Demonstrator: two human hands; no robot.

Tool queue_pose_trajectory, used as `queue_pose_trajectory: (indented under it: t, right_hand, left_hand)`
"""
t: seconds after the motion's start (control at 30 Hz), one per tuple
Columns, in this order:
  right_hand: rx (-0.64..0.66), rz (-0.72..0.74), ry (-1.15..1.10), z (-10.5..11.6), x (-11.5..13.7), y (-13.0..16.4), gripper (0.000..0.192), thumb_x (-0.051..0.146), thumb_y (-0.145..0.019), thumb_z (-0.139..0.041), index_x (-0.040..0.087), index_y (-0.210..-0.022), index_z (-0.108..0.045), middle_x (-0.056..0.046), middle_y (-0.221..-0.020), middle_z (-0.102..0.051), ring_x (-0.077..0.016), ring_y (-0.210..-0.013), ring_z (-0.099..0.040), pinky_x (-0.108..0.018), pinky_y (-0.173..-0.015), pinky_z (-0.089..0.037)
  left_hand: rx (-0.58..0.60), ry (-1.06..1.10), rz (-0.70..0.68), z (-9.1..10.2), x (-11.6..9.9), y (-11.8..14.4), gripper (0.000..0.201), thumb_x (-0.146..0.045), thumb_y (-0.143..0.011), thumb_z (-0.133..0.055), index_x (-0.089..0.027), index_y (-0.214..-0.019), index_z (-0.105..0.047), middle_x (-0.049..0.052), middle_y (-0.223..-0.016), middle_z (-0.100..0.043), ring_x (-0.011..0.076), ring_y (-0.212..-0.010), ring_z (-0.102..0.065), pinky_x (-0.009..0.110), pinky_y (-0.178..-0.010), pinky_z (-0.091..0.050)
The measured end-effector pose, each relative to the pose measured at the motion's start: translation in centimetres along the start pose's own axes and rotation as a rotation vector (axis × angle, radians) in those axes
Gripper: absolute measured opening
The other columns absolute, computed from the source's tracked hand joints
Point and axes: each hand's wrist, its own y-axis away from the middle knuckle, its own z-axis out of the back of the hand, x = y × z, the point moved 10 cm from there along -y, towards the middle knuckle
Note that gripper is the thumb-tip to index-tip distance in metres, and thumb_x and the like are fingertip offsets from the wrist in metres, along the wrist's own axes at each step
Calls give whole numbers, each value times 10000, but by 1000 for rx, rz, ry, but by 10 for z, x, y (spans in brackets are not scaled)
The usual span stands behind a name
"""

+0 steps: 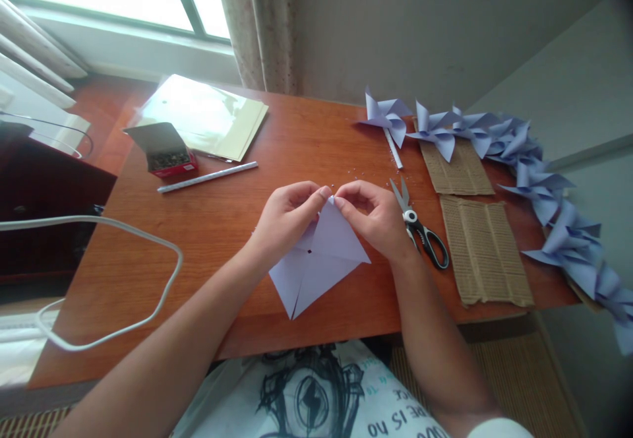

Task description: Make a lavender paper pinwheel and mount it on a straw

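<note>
A pale violet square of paper [329, 263], slit from its corners towards a small dark hole in the middle, is held at its far corner. My left hand [294, 214] pinches that corner from the left, thumb against the fingers. Close beside it, my right hand [373, 214] pinches the same corner from the right, and the fingertips of both hands nearly meet. The paper's near corner points towards me over the table. Scissors [420, 223] with black and grey handles lie just right of my right hand, blades apart.
Finished paper pinwheels [537, 187] line the right side, near two cardboard pieces [487, 250]. One pinwheel on a stick [387, 118] lies at the back. At left are an open red box [173, 166] of small metal pieces, a rolled paper stick [208, 177], a paper stack [240, 131] and a white cable [171, 280].
</note>
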Motion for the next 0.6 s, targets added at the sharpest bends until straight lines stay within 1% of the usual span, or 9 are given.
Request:
queue_pose_trajectory:
  t: [0.2, 0.6]
  right_hand:
    - [3, 13, 5, 0, 2, 1, 43, 238, -890, -685, 219, -853, -697, -7, -832, -727, -172, -780, -691, -309, -722, -556]
    - [13, -7, 0, 0, 0, 1, 50, 250, -891, -688, 214, -860, -703, -13, -839, -728, -171, -782, -689, -302, -708, -552]
  left_hand:
    - [15, 17, 32, -1, 5, 0, 286, -402, -845, -729, -143, -738, -675, -17, -633, -571, 97, -592, -462, 203, -521, -323]
    - [28, -21, -6, -2, 3, 0, 275, -394, -857, -726, -142, -751, -690, -10, -656, -592, 97, -602, -475, 205, -526, -340]
